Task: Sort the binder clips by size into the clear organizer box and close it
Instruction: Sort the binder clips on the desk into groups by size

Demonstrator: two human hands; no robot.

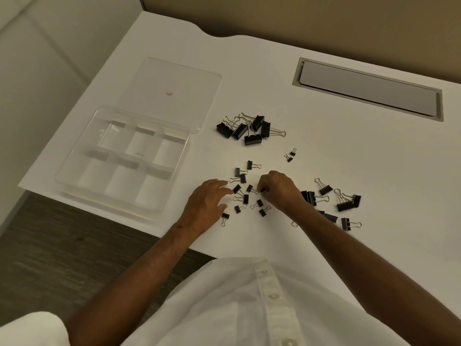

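A clear organizer box (74, 159) lies open at the table's left, its compartments holding no clips, its lid (174, 81) folded back flat. A heap of large black binder clips (249, 129) sits right of the lid. Several small clips (243, 193) are scattered between my hands. Medium clips (344, 202) lie to the right, and two tiny clips (290, 155) sit apart. My left hand (207, 203) rests fingers spread beside the small clips. My right hand (280, 189) pinches a small clip at its fingertips.
A grey cable hatch (369, 89) is set into the white table (349, 151) at the back right. The table's front left edge runs close below the box, with dark floor (50, 258) beyond it. My white shirt fills the bottom of the view.
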